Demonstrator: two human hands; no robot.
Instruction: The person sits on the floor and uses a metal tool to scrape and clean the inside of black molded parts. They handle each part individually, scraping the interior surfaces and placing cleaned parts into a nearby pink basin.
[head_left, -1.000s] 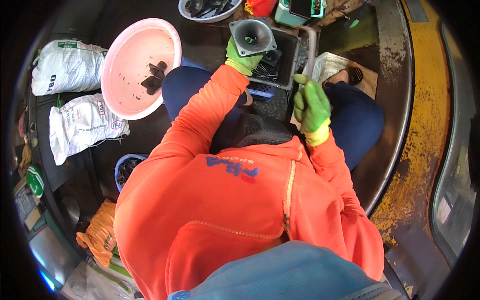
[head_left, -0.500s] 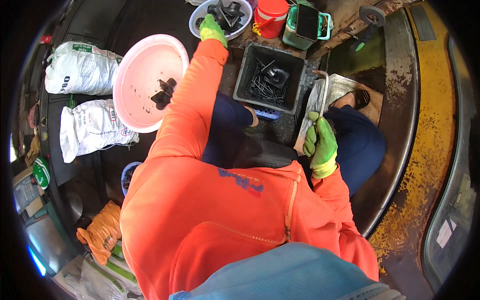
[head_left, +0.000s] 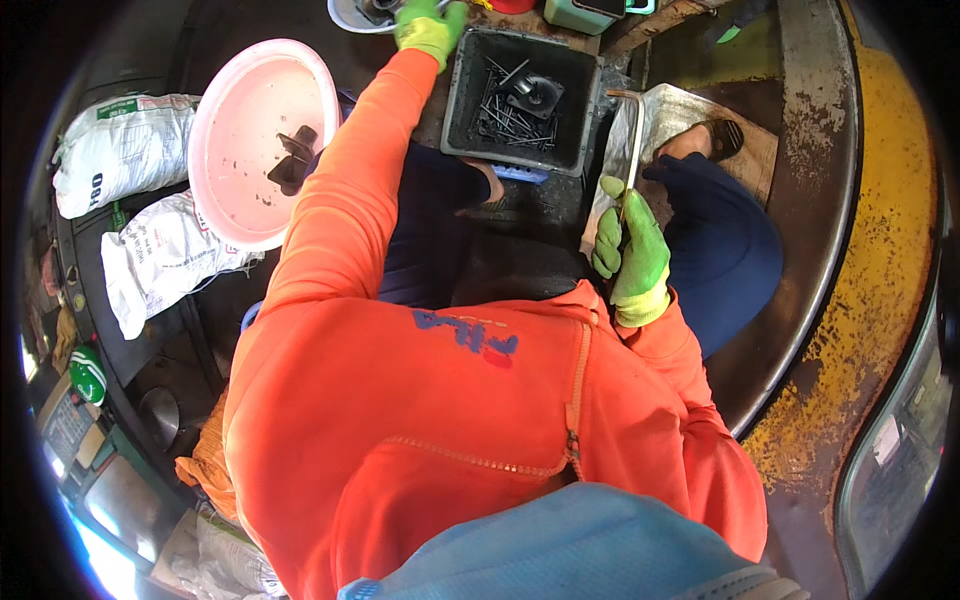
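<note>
Green-gloved right hand (head_left: 632, 250) grips bent metal rod (head_left: 634, 130) beside black tray (head_left: 460, 110); left hand (head_left: 428, 28) grip unclear

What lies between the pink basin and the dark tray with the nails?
In the head view, the person's outstretched left arm in an orange sleeve crosses between the pink basin and the dark tray.

Bright, even daylight saturates the orange jacket (head_left: 450, 420) and the pink bowl (head_left: 255, 140), which shows soft glare near its rim. The floor (head_left: 830, 300) stays darker. A black fisheye border rings the picture, and edges bend toward it. At seven o'clock a blown-out white patch glares. Focus is sharp at centre.
</note>
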